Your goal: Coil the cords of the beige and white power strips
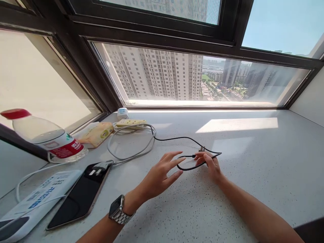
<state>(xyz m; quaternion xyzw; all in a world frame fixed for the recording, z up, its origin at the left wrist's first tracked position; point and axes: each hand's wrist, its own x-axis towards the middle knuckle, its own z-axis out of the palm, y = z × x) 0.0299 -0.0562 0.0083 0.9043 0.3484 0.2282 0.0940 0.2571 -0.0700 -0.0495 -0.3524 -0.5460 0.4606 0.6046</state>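
Observation:
A thin black cable [177, 138] runs from the power strip [131, 123] across the speckled windowsill [253, 162] and loops near my hands. My right hand [211, 165] pinches the cable's looped end, fingers closed on it, with a small plug tip showing just above. My left hand [162, 175], with a metal watch on its wrist, hovers beside the loop with fingers spread, fingertips close to the cable.
A dark phone [78, 199] lies at the left with a white plug and grey cable [131, 148] on its top end. Beside it are a white box [35, 202], a red-capped bottle [48, 138] on its side and a wipes pack [97, 134].

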